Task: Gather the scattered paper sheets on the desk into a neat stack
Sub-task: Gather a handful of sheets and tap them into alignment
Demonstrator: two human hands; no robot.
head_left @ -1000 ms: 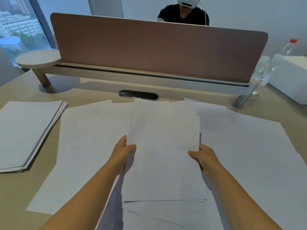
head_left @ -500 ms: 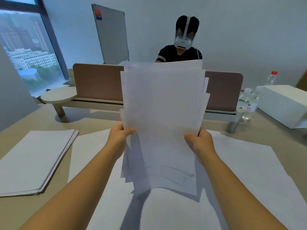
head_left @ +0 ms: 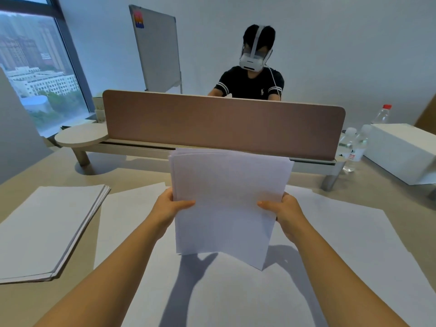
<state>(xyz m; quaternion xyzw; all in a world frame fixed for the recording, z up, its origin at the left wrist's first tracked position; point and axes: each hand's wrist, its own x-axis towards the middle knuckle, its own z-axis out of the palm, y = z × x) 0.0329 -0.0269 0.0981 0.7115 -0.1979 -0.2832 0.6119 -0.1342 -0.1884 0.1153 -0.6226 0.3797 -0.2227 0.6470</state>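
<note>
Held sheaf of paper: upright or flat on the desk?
Upright. The sheaf stands on edge between left hand and right hand, shadow on sheets below.

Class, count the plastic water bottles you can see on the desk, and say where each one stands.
3. One red-capped bottle stands behind the white box at far right; two white-capped bottles stand together at the partition's right end. The box may hide others.

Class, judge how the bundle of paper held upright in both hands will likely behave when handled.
The bundle of paper probably flops: only the left hand and right hand at its sides support it. Uneven edges suggest sheets slide easily. It looks light.
</note>
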